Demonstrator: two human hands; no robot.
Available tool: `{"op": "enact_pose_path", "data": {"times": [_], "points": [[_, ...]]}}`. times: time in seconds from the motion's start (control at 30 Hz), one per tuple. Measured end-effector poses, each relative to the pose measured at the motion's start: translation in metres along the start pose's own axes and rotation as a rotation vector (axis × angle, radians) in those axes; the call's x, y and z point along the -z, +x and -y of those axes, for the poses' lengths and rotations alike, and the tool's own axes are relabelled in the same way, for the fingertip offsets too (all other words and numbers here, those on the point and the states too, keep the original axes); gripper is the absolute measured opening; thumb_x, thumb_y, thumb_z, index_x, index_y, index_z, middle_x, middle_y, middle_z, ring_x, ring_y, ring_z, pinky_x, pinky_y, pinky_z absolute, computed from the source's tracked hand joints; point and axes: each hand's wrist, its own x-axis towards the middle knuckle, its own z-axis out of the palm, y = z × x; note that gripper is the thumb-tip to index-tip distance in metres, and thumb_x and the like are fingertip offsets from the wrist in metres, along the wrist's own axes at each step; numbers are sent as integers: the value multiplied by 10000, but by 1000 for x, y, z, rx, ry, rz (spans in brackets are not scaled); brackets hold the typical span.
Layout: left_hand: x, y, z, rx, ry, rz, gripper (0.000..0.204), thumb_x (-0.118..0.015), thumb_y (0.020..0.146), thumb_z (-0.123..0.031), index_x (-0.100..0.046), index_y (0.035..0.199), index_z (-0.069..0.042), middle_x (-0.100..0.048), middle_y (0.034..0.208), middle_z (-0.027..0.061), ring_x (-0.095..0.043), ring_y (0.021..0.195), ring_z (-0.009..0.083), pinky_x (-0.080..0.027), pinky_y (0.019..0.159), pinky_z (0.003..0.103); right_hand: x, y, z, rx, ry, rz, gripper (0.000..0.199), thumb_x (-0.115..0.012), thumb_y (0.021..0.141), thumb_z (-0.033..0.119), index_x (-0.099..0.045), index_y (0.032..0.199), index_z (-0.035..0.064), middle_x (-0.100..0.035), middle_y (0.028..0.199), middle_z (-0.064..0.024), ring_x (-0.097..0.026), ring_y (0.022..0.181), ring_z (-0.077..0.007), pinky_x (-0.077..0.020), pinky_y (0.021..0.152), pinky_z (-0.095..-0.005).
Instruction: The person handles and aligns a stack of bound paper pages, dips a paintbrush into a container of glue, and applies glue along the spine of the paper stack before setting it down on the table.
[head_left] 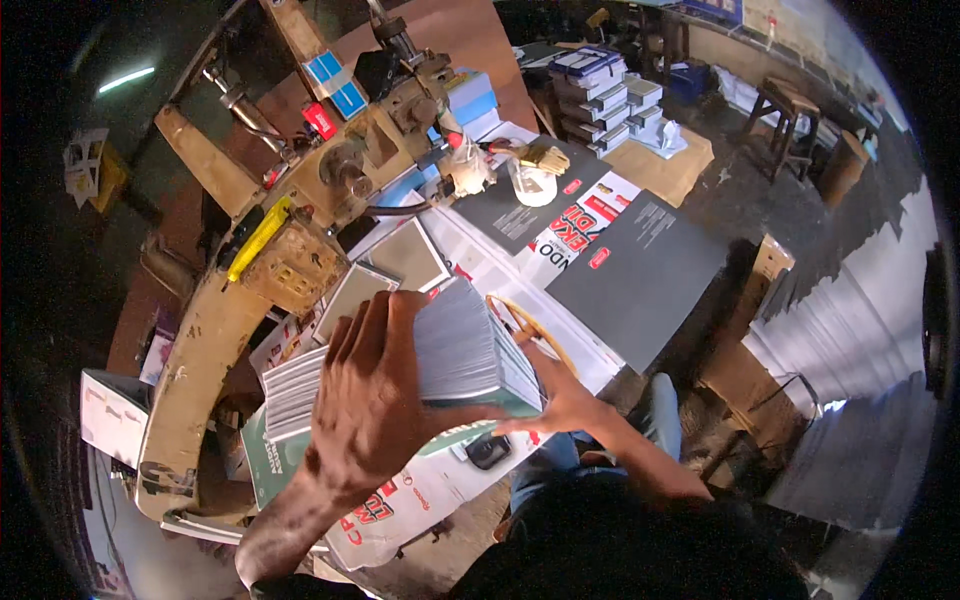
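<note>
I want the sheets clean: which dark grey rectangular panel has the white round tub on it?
The left dark grey panel: the white round tub stands on it, while the right dark grey panel shows only print.

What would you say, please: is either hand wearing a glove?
No, the left hand and the right hand are both bare against the paper stack.

Lettering everywhere here! White ltrs on the green-covered book (264, 468), tilted, partly hidden; big red caps plus smaller red print on the wht sheet (425, 512) below; bold red & blk caps on the wht strip (583, 228) betw. the L dk panel (500, 218) & R dk panel (640, 285), whose pale lines are too tiny.
</note>
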Motion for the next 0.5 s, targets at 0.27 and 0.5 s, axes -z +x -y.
{"op": "enact_pose_path", "data": {"times": [0.27,0.5], "points": [[9,-105,41,358,-252,-434,1094,-922,563,-477,-356,1376,-14,-485,1279,194,-534,1134,349,-452,960,480,79,57,92,154,-299,109,769,-849,591,329,-542,1233,37,-609,1130,-200,-592,1068,-398,-467,915,-479],[-183,-220,88,781,-535,-1024,1260,-941,556,-468,-216,1478,-7,-367,1454,169,-436,1276,320,-371,1084,460,80,114,137,217,-729,433,776,-815,584,216,-484,1274,84,-593,1116,-168,-589,1054,-360,-473,869,-476]]}}
